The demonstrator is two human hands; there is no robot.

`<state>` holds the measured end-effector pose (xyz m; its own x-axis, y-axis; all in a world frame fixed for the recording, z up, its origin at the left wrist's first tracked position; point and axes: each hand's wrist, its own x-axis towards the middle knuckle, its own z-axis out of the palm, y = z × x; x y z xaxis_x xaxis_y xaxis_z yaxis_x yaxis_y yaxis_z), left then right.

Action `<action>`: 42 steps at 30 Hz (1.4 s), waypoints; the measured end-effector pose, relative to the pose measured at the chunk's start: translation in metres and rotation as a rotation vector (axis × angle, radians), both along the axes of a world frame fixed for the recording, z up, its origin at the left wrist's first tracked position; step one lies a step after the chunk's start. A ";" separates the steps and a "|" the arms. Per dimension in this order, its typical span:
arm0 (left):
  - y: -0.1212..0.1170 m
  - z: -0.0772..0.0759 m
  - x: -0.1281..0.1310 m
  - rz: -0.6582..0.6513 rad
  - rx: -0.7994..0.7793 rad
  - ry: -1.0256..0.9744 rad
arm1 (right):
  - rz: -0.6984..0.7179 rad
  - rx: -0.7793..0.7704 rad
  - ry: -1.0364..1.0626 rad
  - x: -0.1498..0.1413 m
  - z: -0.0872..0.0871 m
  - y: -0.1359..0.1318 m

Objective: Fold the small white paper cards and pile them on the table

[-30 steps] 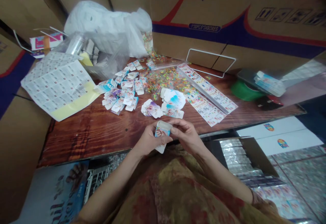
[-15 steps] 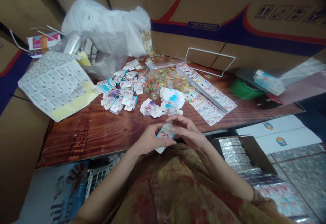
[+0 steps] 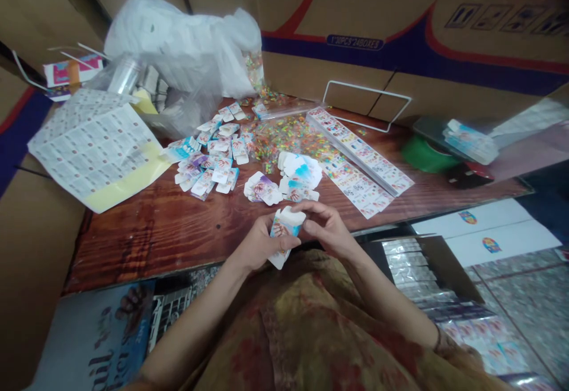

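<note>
Just in front of the counter (image 3: 195, 231): the left hand (image 3: 260, 246) is holding a small box (image 3: 280, 228) before the body, its thumb lying across the printed face.
Left grip: it is closing around the box, with the lower end sticking out beneath the thumb.
Right grip: the right hand (image 3: 329, 231) is hovering its bent fingers around the top flap (image 3: 294, 215); whether they are pinching it, I cannot tell.
Box: it is leaning at a slant, its top end showing pale, loose-looking card.
Flap: bending along its crease would probably be working best, with fingertips pressing lightly and evenly; forcing it sideways would be risking a torn or crumpled corner.
Thumb pressure: steadying the sides rather than squashing the face would be keeping the box square.
Card stacks: two, one purple-marked (image 3: 263, 188) and one blue-marked (image 3: 300, 178), are lying just beyond the hands, so a wide right elbow or wrist swing would be the smaller worry than reaching forward into them.
Heap (image 3: 213, 163): small printed boxes are lying loosely, farther left.
Beads (image 3: 288, 136): bright bits are spreading behind the stacks, near printed strips (image 3: 368, 201).
Garment (image 3: 293, 320): its folds are sitting close below the box, possibly crowding its lower end.
</note>
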<state>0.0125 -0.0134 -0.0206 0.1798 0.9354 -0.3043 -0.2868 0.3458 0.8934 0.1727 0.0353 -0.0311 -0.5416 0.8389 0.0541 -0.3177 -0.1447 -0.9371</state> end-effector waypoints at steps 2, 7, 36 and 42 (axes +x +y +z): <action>0.000 0.001 0.000 -0.033 0.011 0.029 | -0.036 -0.039 0.027 -0.002 0.000 0.000; -0.002 0.005 0.005 -0.008 0.102 0.204 | -0.010 -0.333 0.111 -0.009 0.003 -0.003; -0.010 0.001 0.007 0.275 0.581 1.017 | -0.342 0.227 -0.179 -0.010 0.001 -0.018; -0.011 0.000 0.006 0.250 0.605 1.013 | -0.247 0.067 -0.170 -0.005 0.001 -0.013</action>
<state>0.0181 -0.0241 -0.0207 -0.0940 0.9502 0.2971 0.6391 -0.1713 0.7498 0.1679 0.0225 -0.0300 -0.3274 0.9440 0.0398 -0.1733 -0.0186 -0.9847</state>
